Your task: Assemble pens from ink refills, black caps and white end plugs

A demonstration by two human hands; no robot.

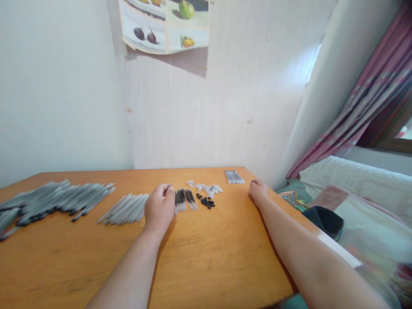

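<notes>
Head view, clock centred on the dark pen refills (pixel 186 199), 12 toward the wall. Refills lie on the table in a loose row, side by side, pale ends toward the viewer.

Left hand (pixel 159 208) is at 9 o'clock, just beside them and overlapping their near edge in view. Fingers curled in, thumb by the index finger; fingertips hidden, so can't tell how tight the grip is or whether it has hold of anything.

Clear pen barrels (pixel 124 209) also at 9, just past that hand, lying slanted in a row. Can't tell if the hand touches them.

Black plugs (pixel 207 202) at 3, a small loose cluster. White plastic pieces (pixel 206 188) at 2, scattered just behind the plugs. Neat row of pens (pixel 234 177) at 2, farther out, near the table's far corner.

Right hand (pixel 259 192) at 3, by the table's right edge, near that row. Fingers bent inward, tips out of sight; can't tell opening or contents.

Big heap of black-ended pens (pixel 71 199) far out at 9. All on the orange-brown wooden table (pixel 199 257).

Beyond: fruit poster (pixel 165 25) at 12 on the wall, pink curtain (pixel 357 94) at 2, dark open container (pixel 323 219) at 3, off the table.
</notes>
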